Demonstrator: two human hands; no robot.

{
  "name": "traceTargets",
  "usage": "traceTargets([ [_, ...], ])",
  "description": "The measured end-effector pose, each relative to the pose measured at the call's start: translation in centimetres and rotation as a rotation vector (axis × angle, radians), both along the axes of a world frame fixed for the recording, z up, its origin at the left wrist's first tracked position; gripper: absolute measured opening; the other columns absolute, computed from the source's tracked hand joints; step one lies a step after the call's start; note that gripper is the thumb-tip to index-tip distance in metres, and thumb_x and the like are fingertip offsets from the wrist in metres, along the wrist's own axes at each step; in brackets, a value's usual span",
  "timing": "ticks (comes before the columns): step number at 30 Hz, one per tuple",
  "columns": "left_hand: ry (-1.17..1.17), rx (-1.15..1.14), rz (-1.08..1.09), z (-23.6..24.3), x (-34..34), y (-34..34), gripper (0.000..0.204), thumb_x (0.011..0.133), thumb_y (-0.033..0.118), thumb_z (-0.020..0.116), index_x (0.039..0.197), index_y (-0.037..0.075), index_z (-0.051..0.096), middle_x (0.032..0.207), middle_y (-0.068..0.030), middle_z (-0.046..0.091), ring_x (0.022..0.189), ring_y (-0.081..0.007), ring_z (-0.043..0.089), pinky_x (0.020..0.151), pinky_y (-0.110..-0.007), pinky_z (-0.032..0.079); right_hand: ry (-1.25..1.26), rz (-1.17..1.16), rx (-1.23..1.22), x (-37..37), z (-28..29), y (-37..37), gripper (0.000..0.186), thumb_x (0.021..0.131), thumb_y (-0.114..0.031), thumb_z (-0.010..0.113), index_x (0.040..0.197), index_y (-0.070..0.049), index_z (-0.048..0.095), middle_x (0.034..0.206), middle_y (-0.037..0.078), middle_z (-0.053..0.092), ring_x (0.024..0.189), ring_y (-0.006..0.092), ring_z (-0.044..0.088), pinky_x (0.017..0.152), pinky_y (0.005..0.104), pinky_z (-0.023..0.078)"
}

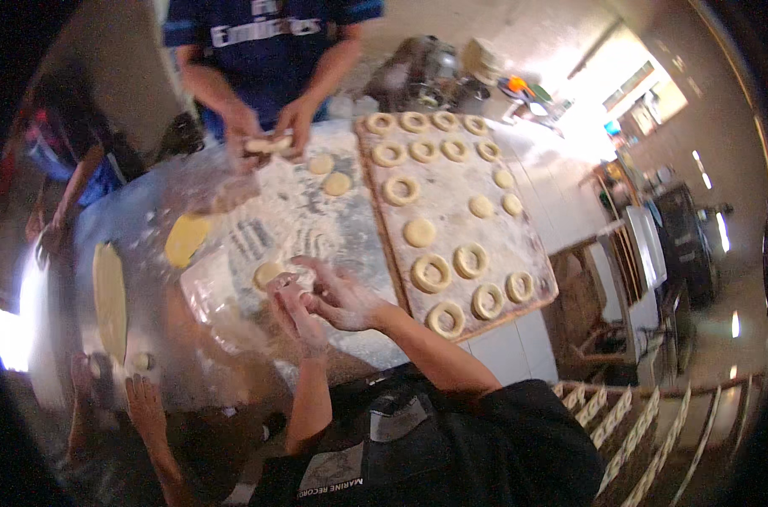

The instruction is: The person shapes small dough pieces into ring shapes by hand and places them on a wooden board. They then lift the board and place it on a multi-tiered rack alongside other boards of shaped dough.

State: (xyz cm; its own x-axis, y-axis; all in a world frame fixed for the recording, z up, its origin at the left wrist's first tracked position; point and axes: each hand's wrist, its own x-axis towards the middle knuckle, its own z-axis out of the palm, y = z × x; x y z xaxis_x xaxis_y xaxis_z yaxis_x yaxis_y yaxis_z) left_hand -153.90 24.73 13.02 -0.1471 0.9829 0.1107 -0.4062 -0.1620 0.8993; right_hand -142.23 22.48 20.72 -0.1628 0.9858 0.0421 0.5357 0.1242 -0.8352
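Both together: bare, floury left hand (294, 313) against bare, floury right hand (343, 299), cannot tell whether grasping anything. Pale, round dough piece (266, 274) beside left hand, over flour-dusted grey table (358, 239); could tear if squeezed unevenly.

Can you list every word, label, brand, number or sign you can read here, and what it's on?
I don't copy out printed words, but here is where they stand:
Large white letters: across a dark blue shirt at the top; legible.
Small white lettering: beside a grey printed panel on the black shirt at the bottom; partly legible.
Dough rings: no lettering visible.
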Motion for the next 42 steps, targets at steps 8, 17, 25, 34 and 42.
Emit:
traceTargets([
  [8, 0.380, 0.188, -0.189, 2.0, 4.9, -2.9, 0.038, 0.104, 0.040, 0.033, 0.091, 0.006, 0.046, 0.078, 0.0008, 0.043, 0.067, -0.0096, 0.040, 0.061, -0.026, 0.037, 0.658, -0.094, -0.141, 5.0, 0.9, -3.1, 0.042, 0.100, -0.042, 0.043, 0.128, -0.010, 0.039, 0.087, 0.006, 0.057, 0.072, 0.0165, 0.058, 0.068, 0.0334, 0.049],
  [17, 0.653, 0.309, -0.228, 3.6, 14.2, -7.2, 0.024, 0.103, 0.022, 0.039, 0.090, 0.002, 0.047, 0.071, -0.0063, 0.050, 0.065, -0.0158, 0.049, 0.063, -0.032, 0.044, 1.156, -0.118, 0.130, 15.2, -2.2, -9.5, 0.038, 0.094, -0.016, 0.046, 0.128, -0.011, 0.031, 0.081, 0.003, 0.055, 0.062, 0.0083, 0.049, 0.055, 0.0239, 0.043],
  [25, 0.683, 0.121, -0.619, 4.5, 25.5, -13.5, 0.027, 0.103, 0.025, 0.037, 0.093, 0.003, 0.050, 0.081, -0.0110, 0.055, 0.074, -0.0198, 0.053, 0.068, -0.034, 0.045, 0.602, -0.626, -0.107, 24.4, 0.0, -18.0, 0.041, 0.097, -0.024, 0.047, 0.133, -0.012, 0.031, 0.074, 0.007, 0.055, 0.064, 0.0171, 0.059, 0.058, 0.0332, 0.051],
  [34, 0.820, 0.304, -0.857, 6.8, 35.6, -19.0, 0.025, 0.102, 0.030, 0.038, 0.100, 0.007, 0.046, 0.064, -0.0198, 0.058, 0.066, -0.0450, 0.062, 0.056, -0.051, 0.045, 0.409, -0.664, 0.290, 33.5, -1.4, -25.1, 0.042, 0.098, -0.037, 0.045, 0.129, -0.012, 0.034, 0.067, 0.008, 0.058, 0.055, 0.0125, 0.054, 0.048, 0.0268, 0.042],
  [42, 0.972, 0.279, -1.002, 6.2, 41.1, -21.1, 0.031, 0.102, 0.035, 0.039, 0.109, 0.005, 0.043, 0.066, -0.0241, 0.060, 0.069, -0.0483, 0.062, 0.059, -0.053, 0.045, 0.727, -0.850, 0.138, 39.0, -3.3, -28.5, 0.046, 0.100, -0.040, 0.046, 0.135, -0.010, 0.037, 0.083, 0.008, 0.056, 0.067, 0.0138, 0.053, 0.065, 0.0306, 0.049],
])
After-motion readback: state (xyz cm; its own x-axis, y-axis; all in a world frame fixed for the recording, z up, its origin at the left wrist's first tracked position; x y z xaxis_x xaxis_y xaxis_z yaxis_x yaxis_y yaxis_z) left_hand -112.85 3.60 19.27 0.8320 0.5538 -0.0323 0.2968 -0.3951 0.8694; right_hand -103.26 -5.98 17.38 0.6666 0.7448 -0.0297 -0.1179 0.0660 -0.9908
